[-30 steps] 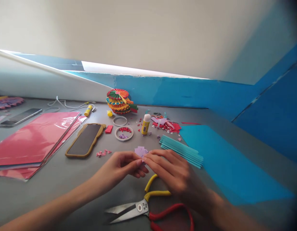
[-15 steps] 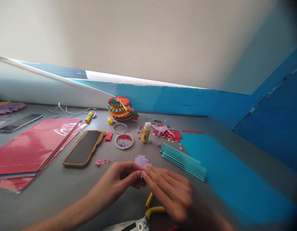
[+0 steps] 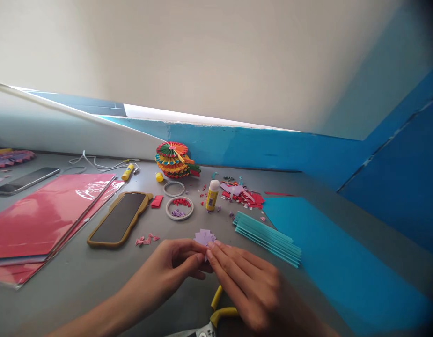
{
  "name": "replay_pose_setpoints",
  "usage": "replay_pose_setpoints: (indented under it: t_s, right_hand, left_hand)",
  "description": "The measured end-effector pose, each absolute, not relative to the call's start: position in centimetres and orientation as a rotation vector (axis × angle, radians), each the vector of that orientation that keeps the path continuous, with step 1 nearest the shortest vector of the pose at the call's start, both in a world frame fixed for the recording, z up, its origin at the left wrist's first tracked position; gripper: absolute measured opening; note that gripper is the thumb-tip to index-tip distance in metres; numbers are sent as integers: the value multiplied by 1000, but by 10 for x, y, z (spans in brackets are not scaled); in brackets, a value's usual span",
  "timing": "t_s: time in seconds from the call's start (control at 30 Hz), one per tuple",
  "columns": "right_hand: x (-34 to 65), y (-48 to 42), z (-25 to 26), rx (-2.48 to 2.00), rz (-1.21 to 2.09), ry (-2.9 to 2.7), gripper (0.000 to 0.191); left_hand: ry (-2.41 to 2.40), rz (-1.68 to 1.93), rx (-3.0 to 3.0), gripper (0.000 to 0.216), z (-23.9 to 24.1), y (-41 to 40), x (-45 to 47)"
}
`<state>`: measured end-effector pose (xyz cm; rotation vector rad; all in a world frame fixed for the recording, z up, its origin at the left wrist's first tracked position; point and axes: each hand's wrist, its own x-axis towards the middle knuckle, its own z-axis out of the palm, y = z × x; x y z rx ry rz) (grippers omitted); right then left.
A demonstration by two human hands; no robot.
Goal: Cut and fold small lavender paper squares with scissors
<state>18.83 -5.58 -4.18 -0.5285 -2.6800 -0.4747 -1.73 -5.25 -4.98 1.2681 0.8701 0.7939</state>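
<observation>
Both my hands meet low in the middle of the head view. My left hand (image 3: 176, 264) is closed, thumb and fingertips pinching a tiny piece of purple paper that barely shows. The fingers of my right hand (image 3: 249, 283) press together on the same piece from the other side. Just beyond the fingertips lies a small heap of purple paper pieces (image 3: 204, 236). Below the hands are yellow-handled cutters (image 3: 216, 311), partly hidden by my right hand and the frame's edge.
A glue stick (image 3: 212, 195) stands upright behind the heap, beside a ring (image 3: 191, 213) around red and purple bits. To the right are folded teal strips (image 3: 267, 238) and a blue sheet (image 3: 328, 252). A phone (image 3: 120, 217) and red packets (image 3: 51, 210) lie left; a colourful paper craft (image 3: 172, 159) stands behind.
The camera view has shifted slightly. My hands keep nearly the same pinch on the purple paper, and the surrounding things lie as before.
</observation>
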Motion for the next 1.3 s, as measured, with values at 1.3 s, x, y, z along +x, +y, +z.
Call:
replay_pose_setpoints:
  t_s: [1.3]
  right_hand:
    - [175, -45, -43, -992, 843, -2126, 23]
  left_hand:
    - [770, 902, 1154, 22, -55, -55, -12]
